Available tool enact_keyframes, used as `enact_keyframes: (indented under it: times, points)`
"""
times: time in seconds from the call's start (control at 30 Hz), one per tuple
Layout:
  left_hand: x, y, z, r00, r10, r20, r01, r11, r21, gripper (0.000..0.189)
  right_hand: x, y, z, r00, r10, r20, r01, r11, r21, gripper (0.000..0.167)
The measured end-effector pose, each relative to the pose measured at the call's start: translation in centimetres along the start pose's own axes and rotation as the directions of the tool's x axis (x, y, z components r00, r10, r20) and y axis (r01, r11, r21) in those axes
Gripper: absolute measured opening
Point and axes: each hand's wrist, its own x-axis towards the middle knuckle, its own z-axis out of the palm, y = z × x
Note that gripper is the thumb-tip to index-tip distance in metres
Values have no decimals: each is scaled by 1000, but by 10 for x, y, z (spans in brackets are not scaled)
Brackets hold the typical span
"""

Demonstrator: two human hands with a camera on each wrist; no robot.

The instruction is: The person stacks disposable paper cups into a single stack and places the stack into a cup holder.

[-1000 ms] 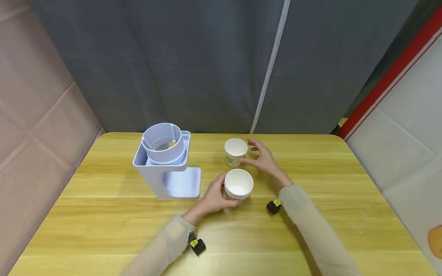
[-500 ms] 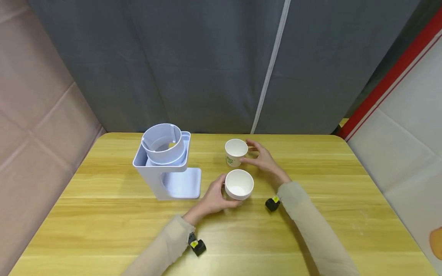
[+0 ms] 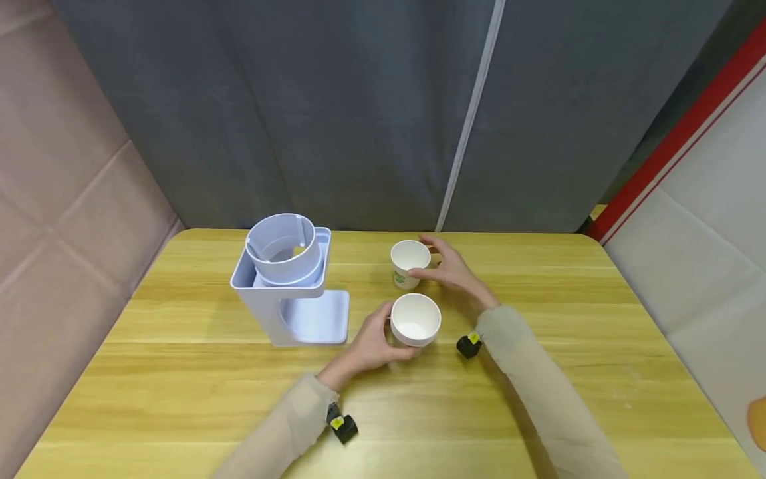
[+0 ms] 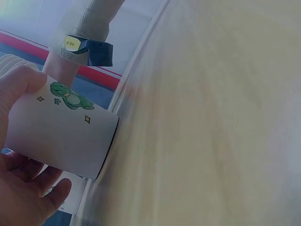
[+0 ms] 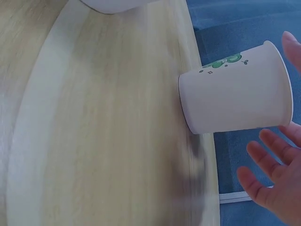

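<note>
A stack of white paper cups (image 3: 415, 319) stands on the wooden table, its rims nested in the left wrist view. My left hand (image 3: 372, 340) holds it from the left, with thumb and fingers on opposite sides of the printed outer cup (image 4: 66, 136). Just behind is a single white paper cup (image 3: 409, 257) with a green print, upright on the table. My right hand (image 3: 450, 271) reaches around it from the right, thumb at the near side. In the right wrist view the fingers (image 5: 268, 165) are spread beside this cup (image 5: 237, 96), near its rim.
To the left stands a pale plastic stand (image 3: 263, 313) with a round, open-topped holder (image 3: 281, 269) above and a flat base plate (image 3: 317, 316). A grey curtain (image 3: 359, 120) hangs behind the table's far edge. Pale panels rise at both sides.
My right hand has shifted slightly left and farther around the single cup, its thumb now overlapping the cup's front. The left hand and its stack have stayed about where they were.
</note>
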Motion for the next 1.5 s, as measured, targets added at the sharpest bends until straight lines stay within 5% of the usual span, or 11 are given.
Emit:
enact_keyframes:
  times: [0.2, 1.5]
  points:
    - [1, 1, 1, 1000, 17, -5, -17, 1000, 11, 75, 15, 35, 6, 1000, -23, -6, 22, 996, -92, 82]
    - [2, 0, 1, 1000, -10, 11, 10, 1000, -5, 76, 12, 36, 2, 991, -96, -91, 86, 991, -106, 66]
